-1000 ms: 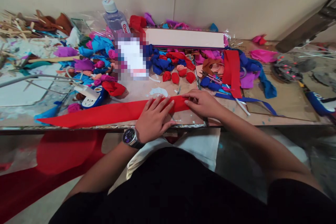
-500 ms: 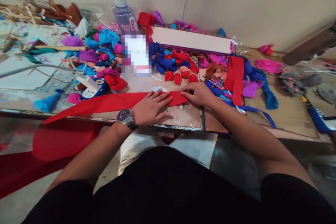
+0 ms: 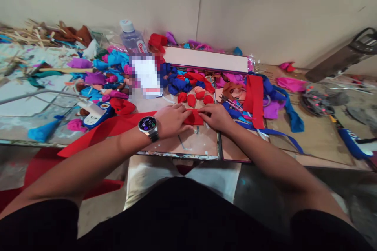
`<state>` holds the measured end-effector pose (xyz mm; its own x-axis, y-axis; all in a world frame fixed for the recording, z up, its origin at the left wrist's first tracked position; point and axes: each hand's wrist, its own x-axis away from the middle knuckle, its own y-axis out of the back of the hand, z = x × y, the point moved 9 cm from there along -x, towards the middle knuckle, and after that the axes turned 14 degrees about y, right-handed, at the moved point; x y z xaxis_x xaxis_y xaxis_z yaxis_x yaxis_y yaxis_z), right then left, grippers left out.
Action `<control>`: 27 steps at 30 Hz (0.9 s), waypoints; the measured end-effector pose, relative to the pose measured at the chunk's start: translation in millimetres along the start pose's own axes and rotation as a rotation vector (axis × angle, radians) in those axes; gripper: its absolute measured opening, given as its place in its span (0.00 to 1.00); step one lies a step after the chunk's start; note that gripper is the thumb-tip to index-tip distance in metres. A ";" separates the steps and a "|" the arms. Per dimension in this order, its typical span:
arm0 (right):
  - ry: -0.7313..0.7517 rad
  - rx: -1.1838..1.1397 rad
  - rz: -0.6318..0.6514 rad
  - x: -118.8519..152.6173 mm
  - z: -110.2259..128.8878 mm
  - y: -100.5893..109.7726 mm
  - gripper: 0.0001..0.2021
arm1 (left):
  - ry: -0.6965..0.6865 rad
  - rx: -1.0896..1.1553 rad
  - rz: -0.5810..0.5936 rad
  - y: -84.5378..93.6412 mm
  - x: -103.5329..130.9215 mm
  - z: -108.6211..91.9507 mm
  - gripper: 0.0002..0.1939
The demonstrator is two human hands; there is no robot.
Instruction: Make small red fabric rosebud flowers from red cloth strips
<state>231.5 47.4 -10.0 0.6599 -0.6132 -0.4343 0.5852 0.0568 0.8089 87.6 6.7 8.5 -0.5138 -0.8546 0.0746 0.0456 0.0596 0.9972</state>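
A long red crepe paper strip (image 3: pixel 120 125) lies across the table's front, its left end hanging over the edge. My left hand (image 3: pixel 171 119), with a watch (image 3: pixel 148 124) on the wrist, rests on the strip with fingers stretched over it and the thumb apart. At the strip's right end, my right hand (image 3: pixel 216 117) is closed in a pinch on the paper. Between the two hands a short, flat piece of the strip shows. Just beyond them sit several small red paper buds (image 3: pixel 191 100).
Crumpled coloured paper (image 3: pixel 118 60) covers the table's back. A phone (image 3: pixel 147 74), a bottle (image 3: pixel 132 39) and a power strip (image 3: pixel 98 114) stand left. Scissors (image 3: pixel 234 103) and a folded red strip (image 3: pixel 255 100) lie right, with a dark tumbler (image 3: pixel 335 59) farther off.
My left hand has slid right along the strip, nearer my right hand, with its fingers less spread. My right hand still pinches the end. The camera view has tilted up slightly.
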 end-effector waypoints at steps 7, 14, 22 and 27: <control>-0.051 -0.048 -0.062 2.7 -2.2 5.8 0.08 | 0.001 -0.125 -0.085 -6.5 -0.9 -26.8 0.39; -0.208 -0.087 -0.114 9.2 -13.5 4.8 0.15 | -0.021 -0.061 -0.145 -12.2 5.3 -25.4 0.43; -0.246 -0.079 -0.116 9.1 -12.8 3.2 0.03 | -0.020 0.050 -0.148 -17.0 7.1 -19.2 0.47; -0.235 -0.074 -0.125 9.0 -12.1 2.5 0.02 | -0.096 0.100 -0.127 -19.9 9.1 -22.3 0.45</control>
<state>244.6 51.6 -16.7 0.4583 -0.7844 -0.4180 0.6936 0.0216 0.7200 101.2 -13.7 -10.9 -0.5896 -0.8058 -0.0559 -0.1078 0.0100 0.9941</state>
